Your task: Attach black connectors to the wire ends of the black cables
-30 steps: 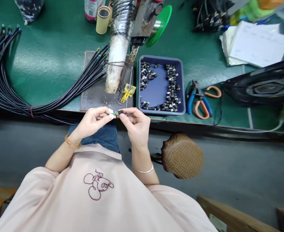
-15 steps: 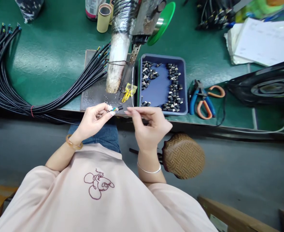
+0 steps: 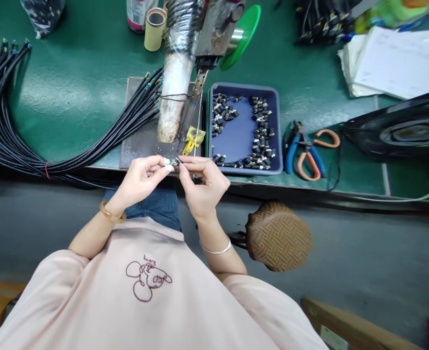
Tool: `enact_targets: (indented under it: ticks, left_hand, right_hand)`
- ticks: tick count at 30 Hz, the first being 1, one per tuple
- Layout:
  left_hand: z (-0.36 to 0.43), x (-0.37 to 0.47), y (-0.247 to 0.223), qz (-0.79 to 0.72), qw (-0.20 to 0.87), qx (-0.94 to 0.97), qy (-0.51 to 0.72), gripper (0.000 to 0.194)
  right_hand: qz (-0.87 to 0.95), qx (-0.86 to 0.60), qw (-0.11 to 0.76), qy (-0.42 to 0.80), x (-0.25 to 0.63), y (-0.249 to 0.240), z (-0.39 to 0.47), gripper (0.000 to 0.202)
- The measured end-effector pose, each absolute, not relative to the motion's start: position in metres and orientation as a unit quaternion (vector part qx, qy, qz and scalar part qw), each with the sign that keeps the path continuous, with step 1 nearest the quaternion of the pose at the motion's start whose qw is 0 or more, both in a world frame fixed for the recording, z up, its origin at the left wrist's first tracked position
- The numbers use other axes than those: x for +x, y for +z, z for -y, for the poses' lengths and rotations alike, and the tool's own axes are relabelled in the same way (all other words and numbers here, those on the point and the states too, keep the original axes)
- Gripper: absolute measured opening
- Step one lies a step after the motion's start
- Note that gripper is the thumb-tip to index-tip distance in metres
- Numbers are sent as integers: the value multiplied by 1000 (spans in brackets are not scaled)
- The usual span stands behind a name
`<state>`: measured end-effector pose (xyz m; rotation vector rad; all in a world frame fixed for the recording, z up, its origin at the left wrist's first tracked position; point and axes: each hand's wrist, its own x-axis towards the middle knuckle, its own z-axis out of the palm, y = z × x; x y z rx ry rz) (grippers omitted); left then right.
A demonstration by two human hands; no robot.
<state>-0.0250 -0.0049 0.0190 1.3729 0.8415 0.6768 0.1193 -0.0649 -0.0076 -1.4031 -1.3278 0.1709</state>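
My left hand (image 3: 141, 179) pinches the end of a black cable, whose thin coloured wires (image 3: 172, 163) show at the fingertips. Close against them, my right hand (image 3: 203, 182) is closed, thumb and forefinger together at the wire ends; a small dark piece seems to be between them, mostly hidden. Above the hands are yellow clips (image 3: 189, 145) and a soldering iron (image 3: 190, 114) pointing down. A bundle of black cables (image 3: 101, 146) curves in from the left, its ends on a grey plate (image 3: 130, 146). Right of the iron, a blue tray (image 3: 232, 131) holds several small black connectors.
Pliers with blue handles (image 3: 291, 155) and orange-handled scissors (image 3: 308, 167) lie right of the tray. A wrapped tube (image 3: 174, 78) hangs beside the iron, with a green spool (image 3: 249, 39) behind. Papers (image 3: 397, 63) are at the back right; a woven stool (image 3: 278, 236) stands below the table edge.
My right hand has moved left and now meets my left hand at the wire ends. The black piece that stuck out past my left fingertips is now largely covered by my right fingers.
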Motion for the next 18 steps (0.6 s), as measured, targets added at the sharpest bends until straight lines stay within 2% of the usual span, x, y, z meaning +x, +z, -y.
enact_targets:
  ticks: [5, 18]
  left_hand:
    - [3, -23, 14, -388, 616, 618, 297, 34]
    - [-4, -17, 15, -410, 601, 612, 310, 32]
  right_hand:
    - [633, -561, 530, -52, 123, -9, 62, 13]
    - [648, -563, 513, -10, 130, -1, 56, 14]
